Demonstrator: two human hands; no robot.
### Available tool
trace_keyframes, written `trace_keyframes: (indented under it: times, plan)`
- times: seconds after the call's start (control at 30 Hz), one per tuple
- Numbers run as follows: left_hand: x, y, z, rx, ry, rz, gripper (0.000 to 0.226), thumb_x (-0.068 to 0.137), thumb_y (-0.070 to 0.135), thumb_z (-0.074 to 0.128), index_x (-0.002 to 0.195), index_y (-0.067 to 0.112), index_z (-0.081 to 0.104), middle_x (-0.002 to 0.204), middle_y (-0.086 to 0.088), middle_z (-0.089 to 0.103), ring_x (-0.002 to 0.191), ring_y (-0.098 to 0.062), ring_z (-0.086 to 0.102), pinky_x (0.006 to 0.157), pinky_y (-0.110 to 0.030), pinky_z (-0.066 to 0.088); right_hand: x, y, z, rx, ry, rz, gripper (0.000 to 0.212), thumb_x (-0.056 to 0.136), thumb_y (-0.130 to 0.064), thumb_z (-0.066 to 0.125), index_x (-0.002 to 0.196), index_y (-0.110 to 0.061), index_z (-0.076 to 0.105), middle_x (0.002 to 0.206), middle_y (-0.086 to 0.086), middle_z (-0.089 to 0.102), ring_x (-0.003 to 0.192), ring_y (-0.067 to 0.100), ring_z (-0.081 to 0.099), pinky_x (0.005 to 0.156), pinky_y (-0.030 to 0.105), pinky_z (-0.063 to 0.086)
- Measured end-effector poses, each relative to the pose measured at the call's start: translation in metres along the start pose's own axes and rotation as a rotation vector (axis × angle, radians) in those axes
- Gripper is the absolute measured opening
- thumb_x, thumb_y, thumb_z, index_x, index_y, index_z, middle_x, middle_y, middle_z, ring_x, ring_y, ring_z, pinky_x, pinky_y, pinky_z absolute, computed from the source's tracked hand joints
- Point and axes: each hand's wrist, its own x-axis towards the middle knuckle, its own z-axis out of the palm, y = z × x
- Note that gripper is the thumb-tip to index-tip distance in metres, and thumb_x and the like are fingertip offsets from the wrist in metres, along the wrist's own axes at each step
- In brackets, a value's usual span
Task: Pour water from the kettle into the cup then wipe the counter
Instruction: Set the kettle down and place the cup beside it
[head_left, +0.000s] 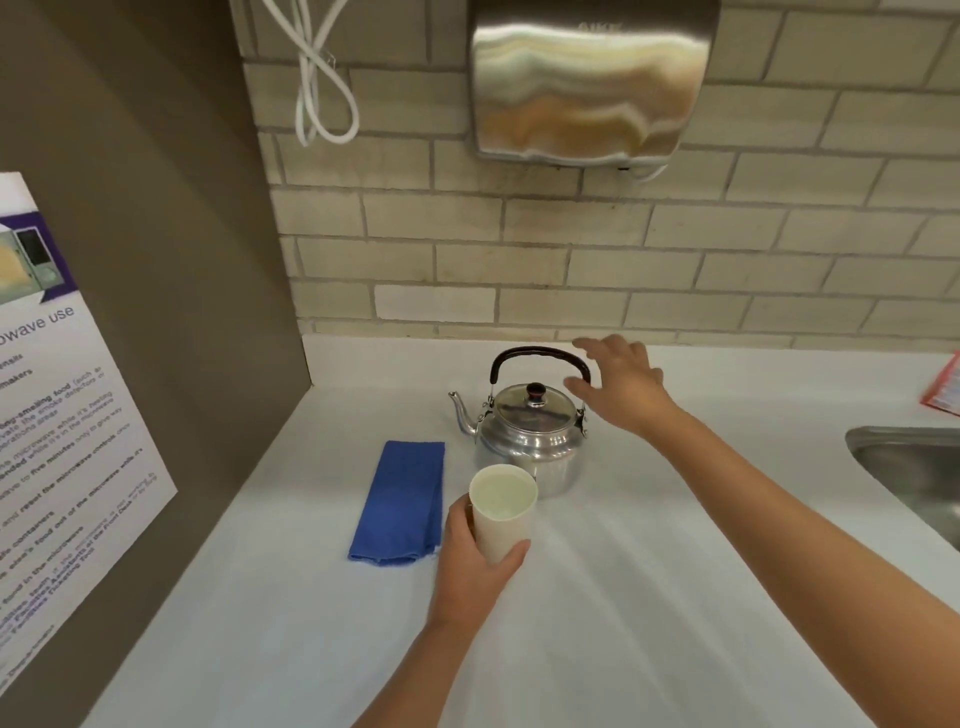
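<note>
Two bare hands, left hand (475, 564) clamped on white paper cup (503, 512), right hand (626, 382) spread by steel kettle (530, 436), black handle (537, 358) contact unclear, folded blue cloth (402, 504) just left.

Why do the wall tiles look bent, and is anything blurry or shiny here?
Head view: the wide-angle lens bows the beige tile wall toward the edges; the open right hand by the silver metal kettle is slightly motion-blurred; the steel wall-mounted dryer shows smeared reflections; the left hand holding the white paper cup looks sharp.
</note>
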Motion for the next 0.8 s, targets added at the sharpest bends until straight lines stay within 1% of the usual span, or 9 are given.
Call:
trace_keyframes:
  times: [0.1, 0.23, 0.37, 0.43, 0.5, 0.57, 0.63, 0.7, 0.8]
  plan:
    - [-0.019, -0.006, -0.012, 0.046, -0.014, -0.008, 0.063, 0.069, 0.024, 0.077, 0.120, 0.023, 0.039, 0.119, 0.003, 0.051, 0.111, -0.013, 0.051, 0.090, -0.022, 0.042, -0.064, 0.007, 0.015, 0.002, 0.006, 0.081, 0.056, 0.089, -0.035, 0.057, 0.140, -0.020, 0.038, 0.137, 0.009, 0.043, 0.126, 0.030, 0.036, 0.096, 0.051, 0.037]
    - [-0.043, -0.005, -0.026, 0.272, -0.063, -0.008, 0.056, 0.085, 0.028, 0.061, 0.133, 0.011, 0.036, 0.132, -0.006, 0.042, 0.122, -0.019, 0.042, 0.097, -0.023, 0.033, -0.151, 0.008, 0.062, -0.027, -0.218, 0.167, 0.061, 0.093, -0.038, 0.050, 0.145, -0.014, 0.028, 0.145, 0.009, 0.034, 0.132, 0.027, 0.033, 0.102, 0.046, 0.036]
    - [-0.063, -0.007, -0.037, 0.530, -0.168, 0.021, 0.054, 0.093, 0.031, 0.044, 0.139, 0.006, 0.030, 0.151, -0.008, 0.025, 0.140, -0.018, 0.020, 0.110, -0.026, 0.022, -0.211, -0.003, 0.104, -0.114, -0.368, 0.162, 0.062, 0.095, -0.044, 0.040, 0.146, -0.015, 0.021, 0.155, 0.008, 0.018, 0.143, 0.023, 0.017, 0.114, 0.043, 0.020]
    - [-0.067, -0.003, -0.043, 0.589, -0.194, 0.058, 0.052, 0.095, 0.030, 0.041, 0.139, 0.006, 0.030, 0.151, -0.008, 0.024, 0.141, -0.018, 0.018, 0.111, -0.028, 0.023, -0.227, -0.008, 0.117, -0.151, -0.347, 0.139, 0.061, 0.097, -0.046, 0.032, 0.147, -0.016, 0.017, 0.158, 0.007, 0.009, 0.145, 0.025, 0.005, 0.116, 0.048, 0.009]
    - [-0.062, 0.003, -0.051, 0.581, -0.166, 0.117, 0.047, 0.095, 0.025, 0.040, 0.137, 0.004, 0.035, 0.145, -0.012, 0.033, 0.135, -0.022, 0.029, 0.106, -0.031, 0.031, -0.234, -0.012, 0.123, -0.159, -0.289, 0.151, 0.061, 0.097, -0.047, 0.028, 0.148, -0.016, 0.016, 0.159, 0.007, 0.006, 0.146, 0.025, 0.001, 0.116, 0.049, 0.004]
    - [-0.046, 0.012, -0.061, 0.555, -0.100, 0.224, 0.038, 0.094, 0.017, 0.042, 0.128, 0.000, 0.044, 0.129, -0.016, 0.045, 0.119, -0.027, 0.046, 0.096, -0.036, 0.042, -0.236, -0.015, 0.127, -0.167, -0.238, 0.163, 0.061, 0.097, -0.047, 0.026, 0.149, -0.017, 0.016, 0.159, 0.006, 0.007, 0.146, 0.024, 0.000, 0.117, 0.048, 0.001]
    - [-0.022, 0.020, -0.071, 0.548, -0.038, 0.256, 0.032, 0.094, 0.011, 0.040, 0.121, -0.005, 0.049, 0.120, -0.020, 0.049, 0.109, -0.031, 0.052, 0.089, -0.041, 0.044, -0.236, -0.014, 0.129, -0.174, -0.222, 0.160, 0.061, 0.097, -0.048, 0.024, 0.149, -0.017, 0.014, 0.159, 0.005, 0.006, 0.146, 0.024, -0.001, 0.118, 0.044, -0.001]
    - [0.005, 0.017, -0.078, 0.644, -0.082, 0.182, 0.034, 0.096, 0.010, 0.036, 0.125, -0.006, 0.044, 0.129, -0.022, 0.045, 0.118, -0.033, 0.045, 0.099, -0.041, 0.038, -0.237, -0.012, 0.132, -0.171, -0.227, 0.159, 0.062, 0.097, -0.047, 0.022, 0.150, -0.018, 0.011, 0.160, 0.005, 0.003, 0.146, 0.024, -0.004, 0.118, 0.041, -0.004]
    - [0.045, -0.006, -0.082, 0.941, -0.155, 0.076, 0.043, 0.098, 0.022, 0.030, 0.137, 0.003, 0.030, 0.149, -0.019, 0.024, 0.138, -0.036, 0.017, 0.115, -0.044, 0.014, -0.237, -0.010, 0.134, -0.167, -0.214, 0.155, 0.060, 0.098, -0.046, 0.019, 0.150, -0.019, 0.008, 0.160, 0.006, 0.001, 0.146, 0.024, -0.005, 0.117, 0.040, -0.006]
